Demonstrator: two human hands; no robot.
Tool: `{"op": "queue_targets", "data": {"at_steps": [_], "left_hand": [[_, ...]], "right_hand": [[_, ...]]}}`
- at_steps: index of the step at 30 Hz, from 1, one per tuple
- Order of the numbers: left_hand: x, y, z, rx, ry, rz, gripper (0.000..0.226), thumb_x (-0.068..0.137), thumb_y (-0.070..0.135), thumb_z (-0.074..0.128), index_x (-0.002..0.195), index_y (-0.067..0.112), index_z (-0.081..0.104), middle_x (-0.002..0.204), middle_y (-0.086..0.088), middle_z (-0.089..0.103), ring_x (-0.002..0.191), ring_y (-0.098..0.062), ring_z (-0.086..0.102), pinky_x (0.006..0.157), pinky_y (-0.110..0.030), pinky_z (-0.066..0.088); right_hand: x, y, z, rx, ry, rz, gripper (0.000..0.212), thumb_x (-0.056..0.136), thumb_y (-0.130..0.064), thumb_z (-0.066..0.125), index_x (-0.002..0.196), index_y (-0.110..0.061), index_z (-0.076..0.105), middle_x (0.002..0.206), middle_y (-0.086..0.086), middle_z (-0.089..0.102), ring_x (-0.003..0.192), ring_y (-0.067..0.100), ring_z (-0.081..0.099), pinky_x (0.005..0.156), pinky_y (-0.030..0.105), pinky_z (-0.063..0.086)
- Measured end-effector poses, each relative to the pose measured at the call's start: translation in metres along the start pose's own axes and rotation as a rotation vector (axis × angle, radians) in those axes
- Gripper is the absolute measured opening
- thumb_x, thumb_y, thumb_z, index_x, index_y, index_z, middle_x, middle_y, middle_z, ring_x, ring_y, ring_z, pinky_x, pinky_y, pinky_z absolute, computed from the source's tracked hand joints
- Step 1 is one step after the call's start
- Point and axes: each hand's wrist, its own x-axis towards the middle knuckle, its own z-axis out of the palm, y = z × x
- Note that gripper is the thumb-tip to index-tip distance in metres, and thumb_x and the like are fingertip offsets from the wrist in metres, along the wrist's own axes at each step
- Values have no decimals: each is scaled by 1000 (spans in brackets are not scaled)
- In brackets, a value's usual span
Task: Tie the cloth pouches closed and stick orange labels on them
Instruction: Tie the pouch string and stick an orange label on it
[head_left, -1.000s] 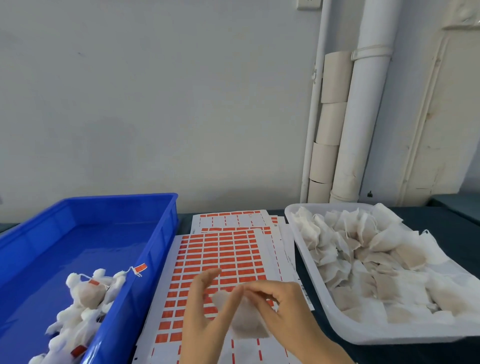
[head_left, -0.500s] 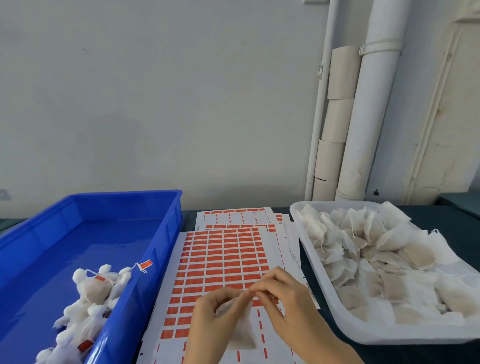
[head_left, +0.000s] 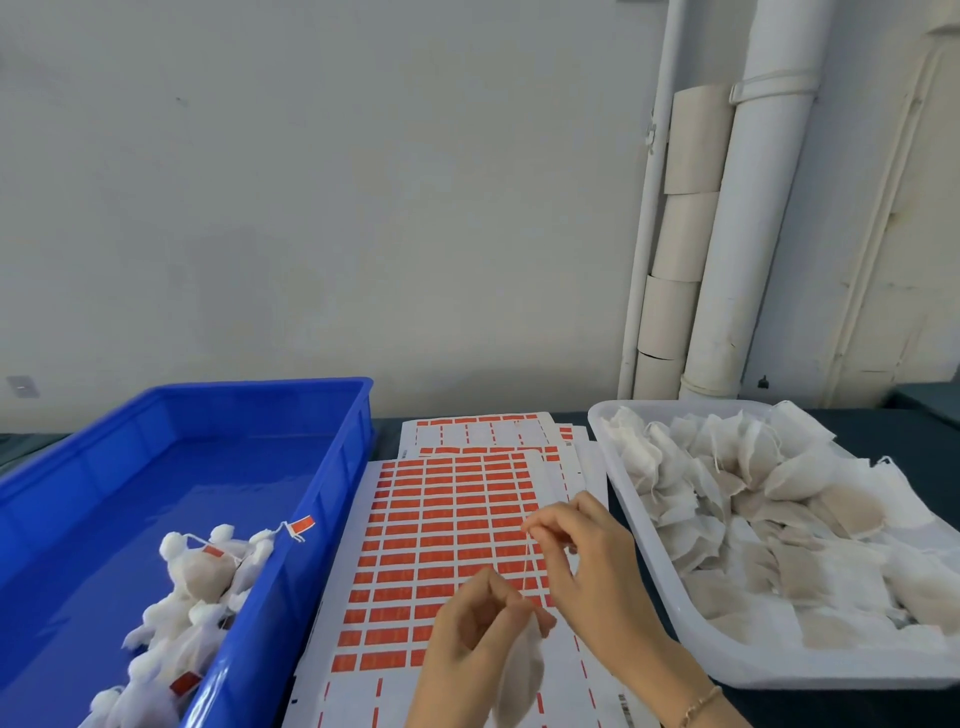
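Note:
A small off-white cloth pouch (head_left: 521, 675) hangs over the label sheets at the bottom centre. My left hand (head_left: 462, 644) pinches its gathered neck. My right hand (head_left: 587, 566), just above and to the right, pinches the pouch's thin white drawstring (head_left: 529, 564) and holds it taut upward from the neck. Under both hands lies a sheet of orange labels (head_left: 447, 525) in rows, with several spots peeled bare along its lower edge.
A blue bin (head_left: 332, 499) on the left holds several tied pouches with orange tags (head_left: 197, 577). A white tray (head_left: 675, 613) on the right is heaped with untied pouches (head_left: 769, 509). More label sheets (head_left: 483, 431) lie behind. White pipes (head_left: 748, 218) run up the wall.
The pouch mouth, spread between both hands before, is now gathered. My right hand has drawn the string up and away, while my left hand dropped lower with the pouch.

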Motion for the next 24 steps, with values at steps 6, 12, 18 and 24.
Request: {"op": "queue_targets", "data": {"at_steps": [6,12,18,24], "left_hand": [[0,9,6,-131,-35,-48,15,95,7,50,83,0,54,60,-6,61,53,-7,59,57,-13,51],[3,2,1,-125,3,-94,25,92,27,54,82,11,71,59,-4,52,55,-9,50,59,-15,46],[8,5,-13,-459,43,-7,21,73,30,58,80,27,78,82,-5,73,72,-18,69,70,-25,54],[9,-4,-15,-193,148,112,18,80,32,62,92,40,71,93,19,70,87,0,65,66,-15,52]], "right_hand": [[12,2,1,7,61,20,6,90,-26,62,94,-29,59,98,-14,56,88,0,59,75,0,45],[20,9,-15,0,172,16,7,87,-19,67,93,-21,66,94,-12,61,82,-1,59,74,1,45],[-1,19,-16,-87,20,63,15,90,-28,62,100,-18,66,98,-8,59,84,0,57,82,16,51],[-34,6,0,-83,-179,63,16,89,-33,62,104,-29,65,102,-23,53,89,-3,57,86,2,41]]}}
